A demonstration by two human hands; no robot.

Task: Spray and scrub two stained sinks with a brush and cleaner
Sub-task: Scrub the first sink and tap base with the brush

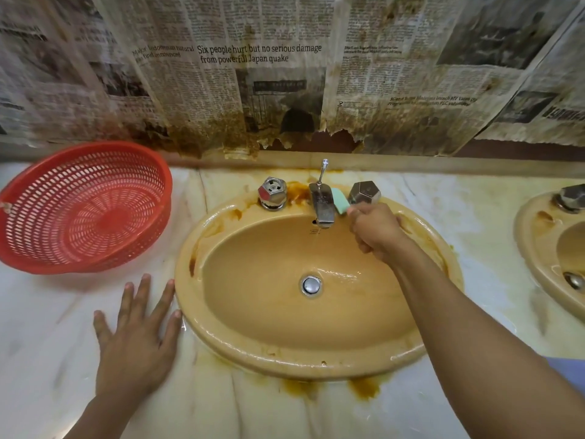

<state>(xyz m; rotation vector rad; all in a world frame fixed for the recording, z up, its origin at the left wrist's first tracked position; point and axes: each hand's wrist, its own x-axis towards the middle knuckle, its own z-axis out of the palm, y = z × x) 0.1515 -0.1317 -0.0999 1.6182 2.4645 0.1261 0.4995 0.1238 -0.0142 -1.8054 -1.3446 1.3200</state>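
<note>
On the counter [474, 223], left hand [136, 346] lies flat; right hand [376, 231] grips the brush [340, 201].

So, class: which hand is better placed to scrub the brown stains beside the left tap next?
Right. The right hand grips the teal brush beside the spout, close to the stains; the left hand lies flat on the counter, holding nothing.

Tan sink [221, 340], rust-stained; red basket [38, 248]; seemingly teal brush [340, 201].
</note>
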